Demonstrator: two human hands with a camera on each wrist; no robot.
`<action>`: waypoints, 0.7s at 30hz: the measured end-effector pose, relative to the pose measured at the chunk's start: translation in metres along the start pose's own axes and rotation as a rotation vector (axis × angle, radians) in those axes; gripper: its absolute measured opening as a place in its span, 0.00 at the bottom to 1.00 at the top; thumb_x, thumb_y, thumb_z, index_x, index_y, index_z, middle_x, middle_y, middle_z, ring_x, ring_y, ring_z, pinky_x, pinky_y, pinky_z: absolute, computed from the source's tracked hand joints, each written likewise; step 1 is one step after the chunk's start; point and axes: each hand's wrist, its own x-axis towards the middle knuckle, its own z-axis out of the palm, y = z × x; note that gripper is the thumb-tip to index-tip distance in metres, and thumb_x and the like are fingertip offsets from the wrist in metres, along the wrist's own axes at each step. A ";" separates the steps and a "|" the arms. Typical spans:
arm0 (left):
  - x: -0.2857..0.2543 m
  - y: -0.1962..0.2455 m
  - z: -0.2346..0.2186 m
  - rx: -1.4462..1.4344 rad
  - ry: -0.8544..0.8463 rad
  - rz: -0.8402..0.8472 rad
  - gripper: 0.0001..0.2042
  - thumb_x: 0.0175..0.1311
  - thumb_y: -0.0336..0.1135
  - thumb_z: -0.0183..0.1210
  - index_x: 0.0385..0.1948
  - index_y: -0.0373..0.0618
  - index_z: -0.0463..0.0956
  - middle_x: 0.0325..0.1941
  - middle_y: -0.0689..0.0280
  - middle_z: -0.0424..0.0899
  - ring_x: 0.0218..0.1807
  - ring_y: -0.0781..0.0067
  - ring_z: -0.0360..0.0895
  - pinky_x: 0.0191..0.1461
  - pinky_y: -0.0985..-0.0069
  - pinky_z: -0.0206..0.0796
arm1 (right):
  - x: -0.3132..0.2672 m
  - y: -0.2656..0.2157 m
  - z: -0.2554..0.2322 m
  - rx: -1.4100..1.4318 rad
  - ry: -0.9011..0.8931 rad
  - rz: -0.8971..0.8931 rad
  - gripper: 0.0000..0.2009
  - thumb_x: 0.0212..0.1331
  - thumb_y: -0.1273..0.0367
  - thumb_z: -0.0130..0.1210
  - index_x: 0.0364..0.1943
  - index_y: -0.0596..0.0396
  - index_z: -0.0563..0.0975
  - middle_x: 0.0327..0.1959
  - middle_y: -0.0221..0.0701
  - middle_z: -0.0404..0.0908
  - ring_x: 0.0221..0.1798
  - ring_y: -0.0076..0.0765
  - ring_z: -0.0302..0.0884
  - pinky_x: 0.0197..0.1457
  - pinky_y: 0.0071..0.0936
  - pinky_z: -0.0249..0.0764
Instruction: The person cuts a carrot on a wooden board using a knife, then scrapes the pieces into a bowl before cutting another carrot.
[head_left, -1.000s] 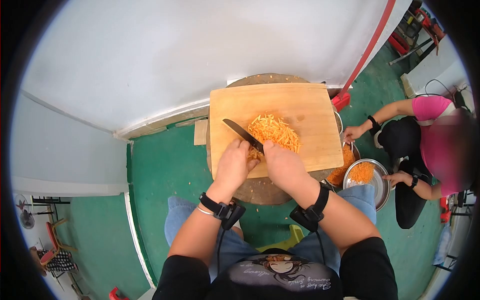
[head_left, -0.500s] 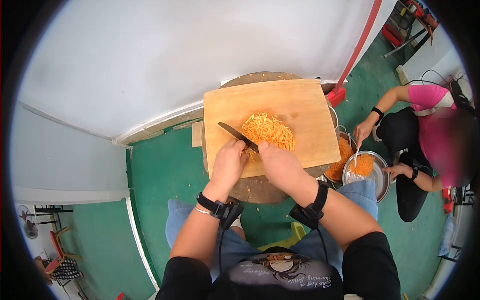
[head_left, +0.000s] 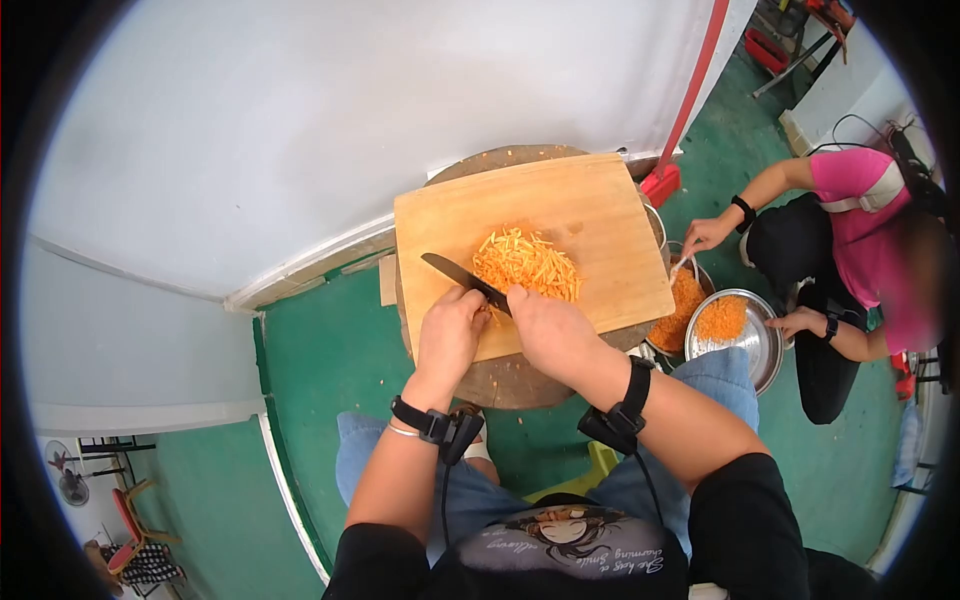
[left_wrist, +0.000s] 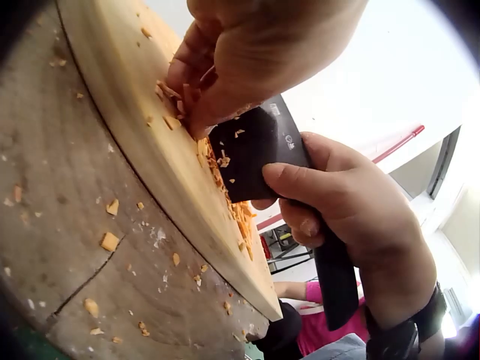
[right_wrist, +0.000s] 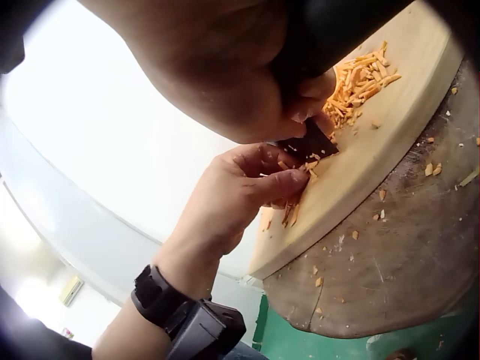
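A wooden cutting board (head_left: 612,215) bears a heap of orange carrot shreds (head_left: 535,268). My right hand (head_left: 552,335) grips a kitchen knife (head_left: 450,270) with a dark blade; its black handle (left_wrist: 335,279) shows below the palm in the left wrist view, where the thumb lies against the blade. Shreds cling to the blade's side. Left of the knife, my left hand (head_left: 449,330) has its fingers bent down over a small bunch of carrot strips (right_wrist: 292,214), fingertips right beside the blade. The cutting edge is largely hidden by the shreds and fingers.
Under the board stands a round wooden block (head_left: 505,385) strewn with carrot bits. At the right, another person (head_left: 860,230) crouches by a metal bowl (head_left: 768,350) and a pot (head_left: 708,277), both holding finely chopped carrot. A white wall (head_left: 250,120) rises behind the board.
The board and heap shift left in the head view as the view turns. My hands stay at the heap's left edge. The other person's utensil moves from the bowl to the pot.
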 end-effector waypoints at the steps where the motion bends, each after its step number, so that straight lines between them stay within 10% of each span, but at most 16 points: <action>1: -0.001 0.000 0.000 0.017 0.005 0.015 0.06 0.45 0.27 0.62 0.27 0.40 0.76 0.28 0.56 0.76 0.34 0.52 0.75 0.37 0.64 0.67 | 0.000 0.000 0.003 0.006 0.016 -0.010 0.04 0.51 0.75 0.46 0.32 0.59 0.67 0.25 0.42 0.77 0.30 0.44 0.80 0.31 0.35 0.76; 21: -0.001 0.003 0.003 0.042 -0.016 0.010 0.03 0.47 0.26 0.59 0.24 0.40 0.75 0.29 0.55 0.75 0.34 0.52 0.75 0.37 0.63 0.67 | 0.002 0.005 0.013 0.130 0.071 0.002 0.04 0.53 0.74 0.44 0.31 0.60 0.68 0.22 0.44 0.77 0.27 0.49 0.78 0.29 0.41 0.74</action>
